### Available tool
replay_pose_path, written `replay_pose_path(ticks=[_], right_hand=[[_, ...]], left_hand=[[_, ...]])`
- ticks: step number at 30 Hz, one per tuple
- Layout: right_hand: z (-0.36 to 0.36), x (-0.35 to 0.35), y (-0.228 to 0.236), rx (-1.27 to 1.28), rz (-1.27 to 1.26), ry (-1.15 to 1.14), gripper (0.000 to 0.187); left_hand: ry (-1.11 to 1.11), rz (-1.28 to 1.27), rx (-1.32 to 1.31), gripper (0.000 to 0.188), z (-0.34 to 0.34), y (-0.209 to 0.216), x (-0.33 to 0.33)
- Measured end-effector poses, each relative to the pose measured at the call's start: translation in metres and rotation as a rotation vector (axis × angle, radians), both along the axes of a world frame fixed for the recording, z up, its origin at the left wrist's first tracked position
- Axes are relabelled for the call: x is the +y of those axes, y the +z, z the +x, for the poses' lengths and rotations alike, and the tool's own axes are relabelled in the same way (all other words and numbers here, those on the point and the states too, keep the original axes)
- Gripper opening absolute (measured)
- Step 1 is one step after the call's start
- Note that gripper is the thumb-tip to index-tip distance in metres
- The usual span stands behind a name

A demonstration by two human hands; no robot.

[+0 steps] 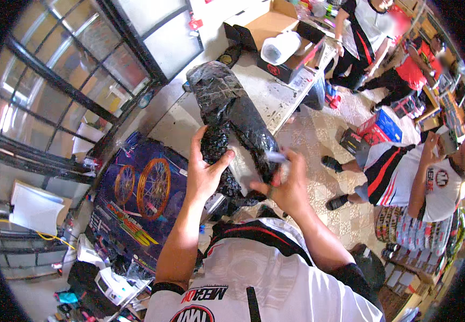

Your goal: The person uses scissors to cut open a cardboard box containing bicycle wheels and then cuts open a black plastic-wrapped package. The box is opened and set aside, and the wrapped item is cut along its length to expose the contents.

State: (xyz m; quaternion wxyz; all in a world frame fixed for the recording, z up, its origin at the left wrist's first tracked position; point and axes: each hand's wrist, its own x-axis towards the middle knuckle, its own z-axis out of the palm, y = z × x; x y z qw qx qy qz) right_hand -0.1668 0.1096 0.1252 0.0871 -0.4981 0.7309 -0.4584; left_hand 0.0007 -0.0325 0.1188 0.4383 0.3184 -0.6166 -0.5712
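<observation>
A long package [224,94] wrapped in crinkled black plastic lies over the near part of the white table [176,121]. The wrapping is parted along its near half, and a pale surface shows in the gap. My left hand [204,174] grips the bunched black plastic on the left side of that gap, thumb on top. My right hand [291,185] is at the right edge of the package, fingers curled in and blurred by motion. A small whitish thing [276,156] shows at its fingers, too smeared to name.
An open cardboard box [267,24] with a white roll [281,48] is farther along the table. Left below hangs a dark banner [141,193] picturing wheels. Several people stand on the right, one [399,177] close by, near stacked wrapped tyres [415,231]. Gridded glass panels [66,64] line the left.
</observation>
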Motion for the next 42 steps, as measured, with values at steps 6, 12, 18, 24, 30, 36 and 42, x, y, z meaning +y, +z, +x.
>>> replay_pose_path(ticks=[6, 12, 18, 24, 30, 36, 42], right_hand=[[-0.017, -0.052, -0.034, -0.633, -0.120, 0.070, 0.063], [-0.036, -0.063, -0.041, -0.831, -0.116, 0.282, 0.060], [-0.039, -0.065, -0.037, -0.787, -0.112, 0.325, 0.055], [-0.047, -0.066, -0.036, -0.887, -0.082, 0.360, 0.054], [-0.045, -0.073, -0.042, -0.938, -0.084, 0.441, 0.053], [-0.042, -0.093, -0.058, -0.956, -0.112, 0.571, 0.052], [-0.035, -0.109, -0.080, -1.156, -0.042, 0.581, 0.048]], left_hand=[[0.023, 0.013, -0.014, 0.077, 0.004, -0.001, -0.005], [0.042, 0.126, 0.090, 0.086, 0.015, -0.017, -0.012], [0.041, 0.151, 0.076, 0.085, 0.026, -0.021, -0.015], [0.008, 0.108, 0.005, 0.079, 0.029, -0.010, -0.016], [0.062, -0.054, -0.151, 0.070, 0.045, -0.010, -0.022], [0.284, -0.279, -0.355, 0.071, 0.042, 0.005, -0.011], [0.112, -1.253, -0.778, 0.049, 0.005, 0.047, 0.043]])
